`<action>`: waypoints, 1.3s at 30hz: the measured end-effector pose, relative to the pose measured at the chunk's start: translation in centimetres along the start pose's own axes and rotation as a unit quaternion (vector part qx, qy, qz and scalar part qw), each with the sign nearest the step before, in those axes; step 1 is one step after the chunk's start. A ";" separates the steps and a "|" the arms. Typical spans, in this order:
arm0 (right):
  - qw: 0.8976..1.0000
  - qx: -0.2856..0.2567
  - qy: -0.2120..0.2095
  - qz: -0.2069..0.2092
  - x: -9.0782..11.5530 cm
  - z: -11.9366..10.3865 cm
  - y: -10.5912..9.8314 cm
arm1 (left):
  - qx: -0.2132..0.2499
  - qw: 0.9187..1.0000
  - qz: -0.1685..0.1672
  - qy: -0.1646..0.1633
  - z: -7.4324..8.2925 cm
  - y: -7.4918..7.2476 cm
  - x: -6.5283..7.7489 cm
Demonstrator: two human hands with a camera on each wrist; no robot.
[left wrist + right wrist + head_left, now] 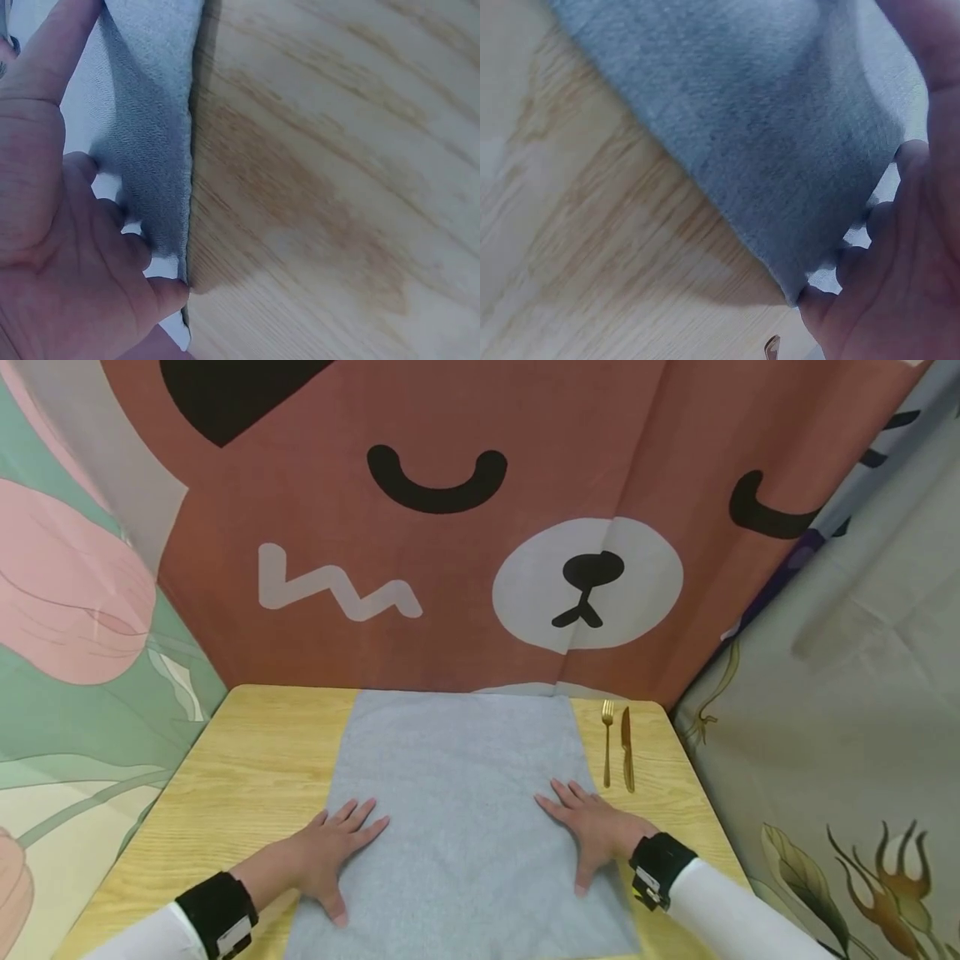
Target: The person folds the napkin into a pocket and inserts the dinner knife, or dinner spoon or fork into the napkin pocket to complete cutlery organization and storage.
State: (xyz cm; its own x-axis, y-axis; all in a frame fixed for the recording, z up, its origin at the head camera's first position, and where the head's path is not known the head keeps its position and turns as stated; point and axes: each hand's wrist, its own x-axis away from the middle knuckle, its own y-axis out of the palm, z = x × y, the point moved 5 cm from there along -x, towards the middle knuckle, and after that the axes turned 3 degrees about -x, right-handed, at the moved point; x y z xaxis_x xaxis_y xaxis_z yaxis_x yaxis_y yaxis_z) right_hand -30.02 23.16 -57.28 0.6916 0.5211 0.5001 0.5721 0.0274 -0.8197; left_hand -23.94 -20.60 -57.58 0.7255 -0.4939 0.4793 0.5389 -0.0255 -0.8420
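Note:
A grey-blue cloth (465,793) lies spread flat over the middle of the wooden table. My left hand (333,852) rests on its left side with fingers spread, the little finger right at the cloth's edge in the left wrist view. On the right side, my right hand (588,827) lies spread the same way, thumb toward the near end. Its little finger touches the cloth's edge in the right wrist view. Beyond the right hand, a gold fork (607,739) and a gold table knife (627,752) lie side by side on the wood.
The light wooden table (262,743) shows on both sides of the cloth. A brown curtain with a bear face (450,635) hangs behind the far edge. Printed fabric flanks it, a green flowered sheet (75,710) on the left and a pale one (825,735) on the right.

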 end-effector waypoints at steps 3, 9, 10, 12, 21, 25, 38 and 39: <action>1.000 0.002 0.001 -0.002 0.0 0.1 0.1 | 0.000 1.000 -0.005 -0.005 0.0 0.0 -0.1; 0.998 -0.031 -0.015 0.045 0.1 -0.2 -1.4 | 0.065 0.997 0.045 0.004 -0.2 -1.5 -0.9; 0.997 -0.039 -0.018 0.062 -0.1 -0.2 -2.0 | 0.079 0.994 0.069 0.006 -0.3 -2.1 -1.2; 0.994 -0.049 -0.023 0.099 -0.6 -0.4 -3.2 | 0.101 0.987 0.122 0.004 -0.5 -3.5 -1.8; 0.985 -0.084 -0.001 0.149 -3.8 0.8 -5.1 | 0.056 0.987 0.144 -0.052 -1.7 -4.9 -5.9; 0.986 -0.088 0.019 0.142 -4.8 1.7 -4.7 | 0.038 0.988 0.131 -0.066 -2.6 -4.5 -6.8; 0.989 -0.096 0.076 0.085 -5.5 3.2 -3.6 | 0.024 0.991 0.110 -0.073 -3.8 -4.0 -6.8; 0.989 -0.098 0.076 0.082 -5.5 3.1 -3.6 | 0.021 0.991 0.108 -0.074 -3.8 -4.0 -6.8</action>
State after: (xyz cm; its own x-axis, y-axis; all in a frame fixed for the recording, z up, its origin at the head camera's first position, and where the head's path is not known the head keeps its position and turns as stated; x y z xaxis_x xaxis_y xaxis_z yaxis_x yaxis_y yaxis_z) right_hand -37.27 22.85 -57.91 0.8326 0.3694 0.4127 0.5099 -0.2204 -0.8315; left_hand -32.62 -20.47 -58.43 0.8791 -0.3506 0.3228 0.3793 0.1046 -0.9194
